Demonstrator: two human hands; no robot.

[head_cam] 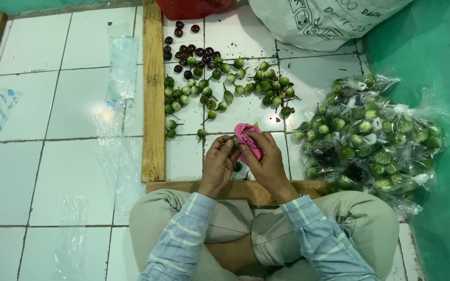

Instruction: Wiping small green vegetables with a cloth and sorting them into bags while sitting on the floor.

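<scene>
Two hands are working together over the white tile floor (pixel 53 171). The left hand (pixel 217 165) is pinching a small green eggplant (pixel 234 141), and the right hand (pixel 267 162) is gripping a pink cloth (pixel 247 136) against it. More loose green eggplants (pixel 225 83) are lying just ahead.

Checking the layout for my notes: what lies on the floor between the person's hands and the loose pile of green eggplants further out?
In the head view, mostly bare white tile, with one stray green eggplant left of the pink cloth that the left hand and right hand hold.
</scene>
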